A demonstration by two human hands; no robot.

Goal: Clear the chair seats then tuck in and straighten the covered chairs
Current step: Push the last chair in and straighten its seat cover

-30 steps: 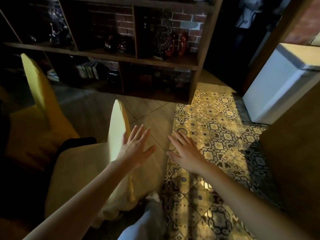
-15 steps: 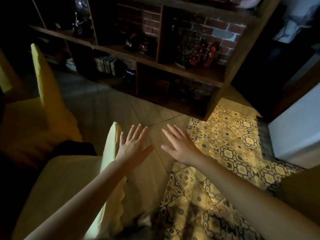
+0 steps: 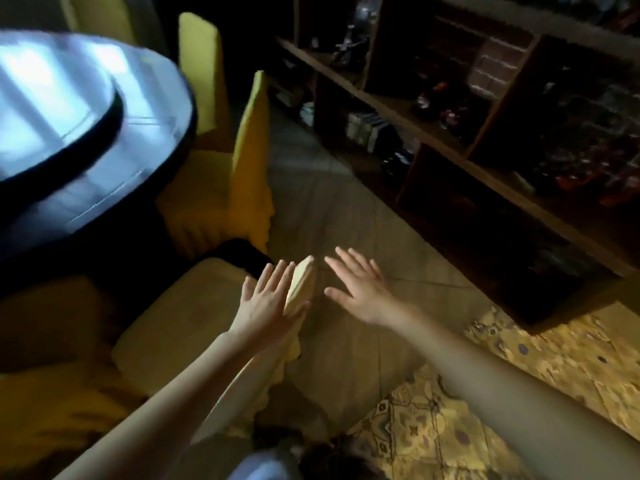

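Note:
A chair in a pale yellow cover (image 3: 180, 327) stands right below me, its seat facing the table. My left hand (image 3: 268, 299) lies flat and open against the top of its backrest. My right hand (image 3: 360, 289) hovers open just right of the backrest, over the floor, touching nothing. A second yellow-covered chair (image 3: 239, 174) stands beyond, close to the table, and a third (image 3: 204, 67) is farther back. A dark item (image 3: 239, 252) shows between the near chair and the second one; I cannot tell what it is.
A round dark table (image 3: 104, 168) with a glossy top fills the upper left. A tall wooden shelf unit (image 3: 467, 157) full of small objects runs along the right. Patterned tiles (image 3: 519, 375) cover the floor at lower right, plain tiles between chairs and shelf.
My view has swung left, bringing the round table and further chairs into sight. Both hands stay open, the left still at the near chair's backrest top.

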